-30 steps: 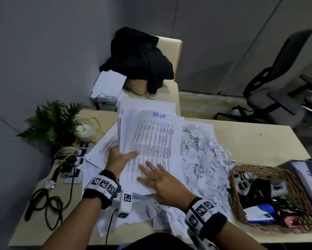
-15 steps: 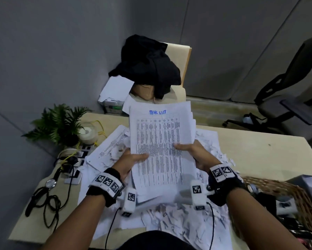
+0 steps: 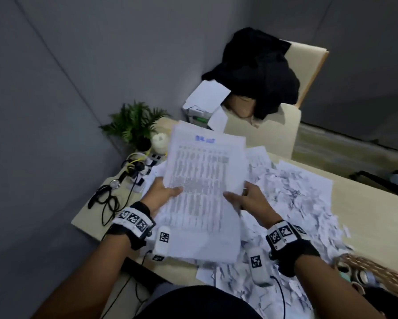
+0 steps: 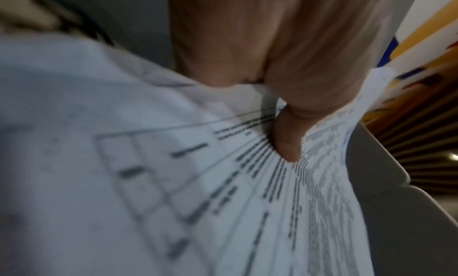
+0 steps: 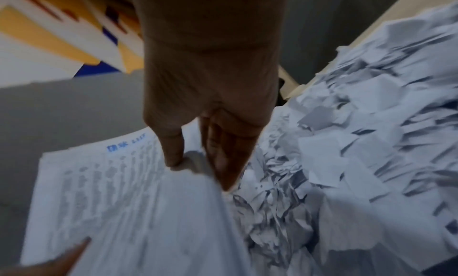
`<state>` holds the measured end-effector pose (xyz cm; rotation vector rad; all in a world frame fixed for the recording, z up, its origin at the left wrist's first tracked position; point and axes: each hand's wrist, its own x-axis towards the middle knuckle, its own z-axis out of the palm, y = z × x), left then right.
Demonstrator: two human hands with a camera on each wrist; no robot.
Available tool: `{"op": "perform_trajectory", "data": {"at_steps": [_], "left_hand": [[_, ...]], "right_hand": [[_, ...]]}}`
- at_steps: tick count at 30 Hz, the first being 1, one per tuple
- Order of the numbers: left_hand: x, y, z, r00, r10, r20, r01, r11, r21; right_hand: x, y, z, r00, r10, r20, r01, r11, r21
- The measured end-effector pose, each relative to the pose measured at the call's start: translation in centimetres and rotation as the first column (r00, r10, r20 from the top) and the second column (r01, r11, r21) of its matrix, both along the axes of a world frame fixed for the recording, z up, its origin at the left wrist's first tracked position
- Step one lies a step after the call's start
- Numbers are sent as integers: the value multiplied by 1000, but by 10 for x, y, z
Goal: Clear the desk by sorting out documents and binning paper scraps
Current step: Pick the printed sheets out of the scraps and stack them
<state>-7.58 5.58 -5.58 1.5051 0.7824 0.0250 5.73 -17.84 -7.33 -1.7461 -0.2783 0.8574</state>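
Both hands, left hand [image 3: 161,194] and right hand [image 3: 251,201], held their grip clamped on the document stack [image 3: 205,196], lifted above the surface [image 3: 366,203]. Loose sheets could slip out and fall into the paper scraps [image 3: 292,196], mixing again.

Left hand [image 4: 285,65] gripping printed sheets [image 4: 173,182], thumb [image 4: 287,141] pressed on top page; text blurred, grey wall [image 4: 396,211] behind.

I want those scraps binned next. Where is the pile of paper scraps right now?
In the head view, the pile of paper scraps covers the desk right of the held stack of documents, with the wicker basket at its near right edge.
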Motion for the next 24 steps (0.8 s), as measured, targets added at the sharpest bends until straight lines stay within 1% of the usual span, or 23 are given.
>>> {"op": "perform_trajectory", "data": {"at_steps": [1,2,3,4,5,6,7,9,11,13,14,17,20,21,22,24], "left_hand": [[-11,17,2,998,60,8,-60,998,28],[-22,34,6,993,120,5,-120,990,74],[-31,49,10,986,166,5,-165,978,129],[-39,62,15,980,200,2,-197,965,172],[-45,75,19,972,235,5,-232,954,188],[-51,86,24,961,275,12,-272,941,201],[-54,98,26,952,306,6,-299,928,223],[-61,123,23,939,344,5,-332,900,282],[-68,143,18,936,350,-21,-324,885,334],[-73,158,13,932,354,-74,-308,884,351],[-75,164,9,930,357,-86,-306,883,356],[-81,175,-2,919,369,-137,-304,887,348],[-86,186,-14,912,357,-202,-281,902,329],[-87,189,-18,910,354,-218,-274,905,326],[-87,190,-18,912,344,-223,-262,908,327],[-86,191,-22,926,327,-191,-258,914,312]], "right_hand": [[-2,11,-6,994,101,39,-97,991,-93],[-5,20,-13,956,270,110,-237,939,-248],[-8,30,-24,869,466,165,-367,831,-417],[-13,40,-34,755,631,178,-454,699,-552],[-22,50,-44,641,747,176,-508,585,-632],[-31,63,-52,553,814,175,-543,512,-666],[-42,76,-58,481,858,182,-564,461,-685],[-59,102,-70,348,913,211,-560,384,-734],[-71,126,-79,236,936,261,-521,348,-780],[-79,146,-86,171,939,299,-491,344,-800],[-83,153,-90,155,937,313,-484,349,-802],[-105,163,-102,151,936,318,-500,350,-792],[-131,158,-113,64,954,294,-402,294,-867],[-137,156,-116,46,957,285,-376,281,-883],[-141,155,-118,36,953,301,-364,293,-884],[-148,150,-122,16,927,375,-351,357,-866]]}}
